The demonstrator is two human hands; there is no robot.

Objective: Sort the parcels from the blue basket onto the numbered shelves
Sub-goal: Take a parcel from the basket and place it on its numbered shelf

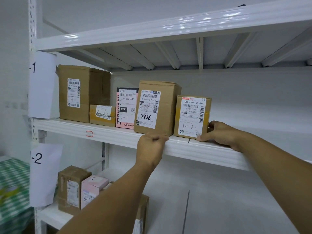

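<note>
Though round the parcel [190, 115], right hand [220, 132] partly behind it.

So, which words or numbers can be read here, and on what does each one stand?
"-1": upper paper sign
"-2": lower paper sign
"070-070-A80": pink parcel, on its label
"070": same label
"VISIBLE BRA": pink parcel, printed along its bottom edge
"15H-159-A05-PDD": middle box, on its label
"7936": same label, handwritten
"642 L714-00 015": right box, on its label
Too small or blurred: the fine print everywhere, and the labels on the tall box, small box and lower-shelf parcels.
</note>
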